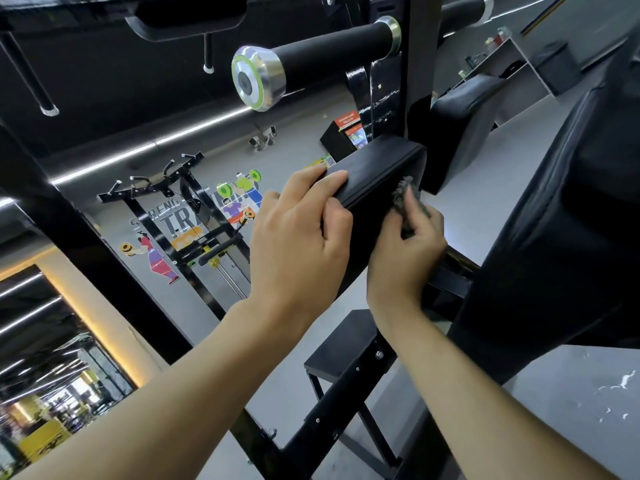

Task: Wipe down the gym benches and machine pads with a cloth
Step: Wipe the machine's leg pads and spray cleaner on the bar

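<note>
Our left hand point(298, 233) curls its fingers over the top edge of the small black pad point(377, 164) and grips it. At its three o'clock, our right hand point(405, 254) pinches the dark grey cloth point(403, 195), bunched against the pad's side face. A foam roller point(332, 57) juts out at the pad's twelve o'clock, and a larger back pad point(571, 220) stands at its three o'clock.

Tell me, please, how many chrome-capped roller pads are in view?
2. The nearer roller pad sticks out at top centre, above the flat pad; the farther roller pad is at top right, partly behind the upright. Others may be hidden.
</note>
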